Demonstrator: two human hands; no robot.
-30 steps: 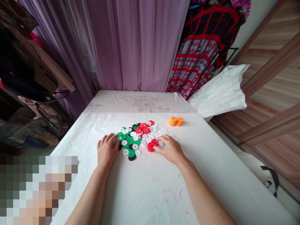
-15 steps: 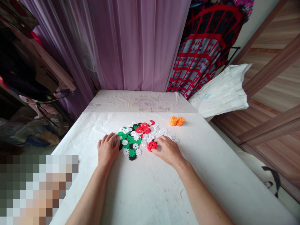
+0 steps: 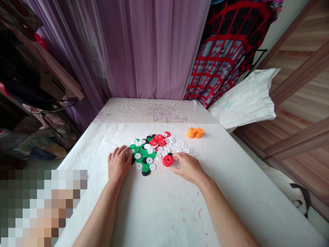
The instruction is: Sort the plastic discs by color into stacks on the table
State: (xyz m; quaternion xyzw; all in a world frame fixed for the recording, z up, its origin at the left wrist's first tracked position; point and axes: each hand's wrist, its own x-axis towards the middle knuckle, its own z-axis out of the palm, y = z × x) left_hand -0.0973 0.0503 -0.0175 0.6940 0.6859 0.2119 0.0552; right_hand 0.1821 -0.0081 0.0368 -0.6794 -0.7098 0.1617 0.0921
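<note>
A pile of plastic snowflake discs lies mid-table, with green discs [image 3: 145,167] to the left, white discs [image 3: 166,149] to the right and several red discs [image 3: 158,140] at the back. Black ones show among and under them. My left hand [image 3: 119,163] rests palm down at the pile's left edge, fingers stretched forward on the table, thumb beside the discs. At the pile's front right sits a small stack of red discs [image 3: 168,160]. Just right of that stack, my right hand [image 3: 189,167] has its thumb and fingers apart, nothing gripped between them.
Two joined stacks of orange discs [image 3: 195,132] stand at the back right of the white table [image 3: 159,206]. A white bag [image 3: 246,99] hangs by the table's right side. Purple curtains [image 3: 154,51] are behind, and clothes on a rack [image 3: 48,68] are at the left.
My right hand has loosened from the red stack and drawn slightly to the right. The red stack stays by the pile. My left hand has barely moved. The view has shifted a little.
</note>
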